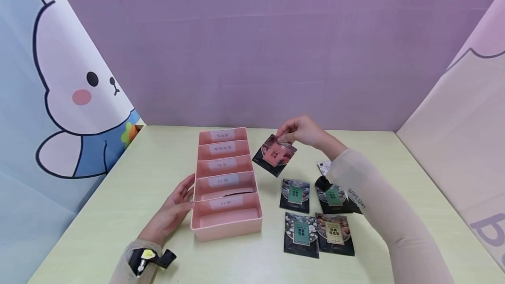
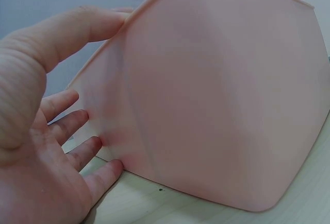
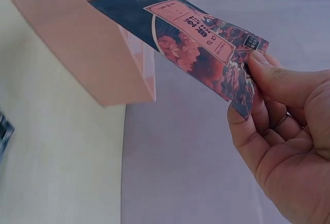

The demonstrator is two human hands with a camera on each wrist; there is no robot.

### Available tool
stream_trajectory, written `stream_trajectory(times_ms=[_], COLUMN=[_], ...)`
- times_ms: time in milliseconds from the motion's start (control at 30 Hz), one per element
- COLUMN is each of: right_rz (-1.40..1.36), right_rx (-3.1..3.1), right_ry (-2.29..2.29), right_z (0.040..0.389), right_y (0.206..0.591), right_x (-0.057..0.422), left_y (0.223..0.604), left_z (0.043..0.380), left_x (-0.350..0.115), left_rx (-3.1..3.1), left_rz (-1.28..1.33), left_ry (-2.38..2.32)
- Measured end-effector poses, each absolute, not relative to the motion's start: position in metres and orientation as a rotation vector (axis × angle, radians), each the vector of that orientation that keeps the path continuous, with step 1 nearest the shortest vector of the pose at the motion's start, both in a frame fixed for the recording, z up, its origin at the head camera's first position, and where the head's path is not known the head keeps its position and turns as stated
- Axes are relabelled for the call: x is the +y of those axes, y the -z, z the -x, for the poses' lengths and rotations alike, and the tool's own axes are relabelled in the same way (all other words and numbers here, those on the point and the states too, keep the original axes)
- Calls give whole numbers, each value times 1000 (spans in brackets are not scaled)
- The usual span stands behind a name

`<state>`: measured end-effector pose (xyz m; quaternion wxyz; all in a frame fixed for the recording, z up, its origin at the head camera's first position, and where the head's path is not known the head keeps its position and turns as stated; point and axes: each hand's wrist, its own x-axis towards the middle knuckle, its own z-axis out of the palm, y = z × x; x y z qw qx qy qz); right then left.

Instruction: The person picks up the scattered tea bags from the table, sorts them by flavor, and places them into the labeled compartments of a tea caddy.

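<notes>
Head view: packets [image 1: 295, 195] beside pink box [image 1: 228, 230], some partly behind sleeve [image 1: 388, 220].

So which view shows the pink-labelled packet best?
Right wrist: the packet is close up, label large, pinched by the right hand. The head view shows it smaller; the left wrist view doesn't show it.

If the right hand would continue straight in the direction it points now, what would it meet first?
Probably the box, with the packet leading; the right hand points left toward its side. Height is unclear; it may pass above.
</notes>
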<state>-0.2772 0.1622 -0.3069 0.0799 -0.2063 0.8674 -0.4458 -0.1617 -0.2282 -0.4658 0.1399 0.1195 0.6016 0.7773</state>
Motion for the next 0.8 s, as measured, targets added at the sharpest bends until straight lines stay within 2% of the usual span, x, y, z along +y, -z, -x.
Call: stream_trajectory(times_ms=[400,600,800], right_rz=[649,747,728], right_rx=[2543,2458,2425], right_ry=[1411,1591,1711], right_z=[265,263,259], right_y=[294,299,305], right_x=[140,133,121], left_y=[465,465,465], left_z=[162,162,161], left_x=[-228,-227,-227], left_rx=[1755,1754,1741], left_rz=[-328,-330,-325], left_ry=[-2236,-2240,-2245])
